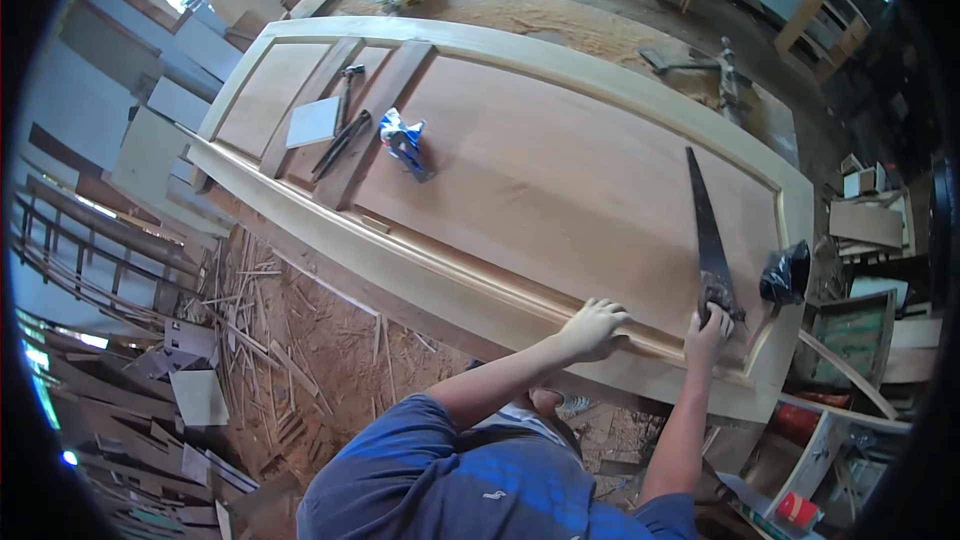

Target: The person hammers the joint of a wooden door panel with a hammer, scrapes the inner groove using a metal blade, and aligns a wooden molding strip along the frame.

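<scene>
A large wooden door panel (560, 200) with a pale frame and raised moulding lies flat in front of me. At its near right end, my right hand (706, 335) is closed around the handle of a handsaw (708, 230), whose dark blade points away across the panel. My left hand (594, 328) rests at the near moulding with its fingers extended and nothing visible in them. Just right of the saw sits a black plastic bag (785, 273).
Toward the panel's left lie a hammer (348, 90), a white block (313, 122), a dark long tool (342, 145) and a blue-and-silver packet (402, 140). Wood scraps (285, 370) litter the floor at left. A bench clamp (728, 80) stands beyond the far edge.
</scene>
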Demonstrator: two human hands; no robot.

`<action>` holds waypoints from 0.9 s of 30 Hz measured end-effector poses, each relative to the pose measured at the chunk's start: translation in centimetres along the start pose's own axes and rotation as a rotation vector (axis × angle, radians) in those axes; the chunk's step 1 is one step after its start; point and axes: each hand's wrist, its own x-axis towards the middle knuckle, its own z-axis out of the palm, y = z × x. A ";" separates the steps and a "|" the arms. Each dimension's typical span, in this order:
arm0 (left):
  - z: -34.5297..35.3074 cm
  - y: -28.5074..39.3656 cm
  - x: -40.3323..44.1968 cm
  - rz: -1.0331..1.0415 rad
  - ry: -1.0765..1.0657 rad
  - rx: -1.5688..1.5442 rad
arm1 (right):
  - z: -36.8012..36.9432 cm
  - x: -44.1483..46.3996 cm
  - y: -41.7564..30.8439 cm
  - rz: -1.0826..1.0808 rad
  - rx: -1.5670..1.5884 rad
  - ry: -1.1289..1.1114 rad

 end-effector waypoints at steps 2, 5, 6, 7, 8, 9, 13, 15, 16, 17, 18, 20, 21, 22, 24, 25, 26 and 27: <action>-4.1 -4.1 -2.4 0.045 0.144 -0.049 | -0.3 -2.3 -3.5 0.005 0.021 0.028; -9.5 -12.7 -5.7 -0.059 0.514 0.130 | 0.0 -7.6 -7.8 -0.020 0.118 -0.017; -11.8 -15.9 -6.9 -0.083 0.654 0.124 | 0.5 -9.8 -9.3 -0.076 0.090 -0.023; -15.5 -16.4 -8.4 -0.132 0.797 0.172 | 0.9 -11.2 -10.7 -0.136 0.059 -0.016; -17.8 -19.5 -9.5 -0.225 0.928 0.154 | 1.1 -12.2 -12.2 -0.132 0.061 -0.006; -19.6 -23.1 -10.5 -0.300 1.016 0.184 | 1.3 -13.2 -13.6 -0.127 0.066 0.003; -26.9 -29.1 -12.3 -0.553 1.184 0.385 | 2.3 -14.6 -15.1 -0.158 0.027 -0.037; -28.3 -31.5 -11.2 -0.590 1.105 0.429 | 2.1 -14.6 -14.7 -0.182 -0.008 -0.049; -28.9 -32.3 -11.3 -0.616 1.067 0.459 | 2.3 -14.5 -14.7 -0.199 -0.017 -0.060; -29.3 -33.1 -11.4 -0.650 0.997 0.526 | 2.6 -14.5 -14.8 -0.207 -0.023 -0.059; -29.5 -33.2 -11.1 -0.676 0.922 0.592 | 2.7 -14.6 -14.9 -0.209 -0.031 -0.057; -29.5 -33.0 -10.3 -0.689 0.808 0.655 | 2.7 -14.8 -14.6 -0.197 -0.035 -0.044; -29.9 -32.8 -10.4 -0.683 0.773 0.660 | 2.7 -14.7 -14.8 -0.189 -0.024 -0.036; -30.0 -33.1 -10.5 -0.677 0.734 0.670 | 2.7 -14.7 -15.0 -0.177 -0.011 -0.030; -29.5 -33.3 -10.4 -0.667 0.721 0.805 | 2.7 -14.6 -15.0 -0.194 0.006 -0.014; -29.4 -32.9 -10.5 -0.676 0.677 0.831 | 2.6 -14.5 -15.1 -0.197 0.010 -0.008; -28.9 -32.5 -10.5 -0.677 0.630 0.857 | 2.5 -14.5 -15.1 -0.194 0.010 -0.001; -27.8 -31.8 -10.7 -0.607 0.654 0.756 | 2.5 -14.5 -15.0 -0.198 0.026 0.003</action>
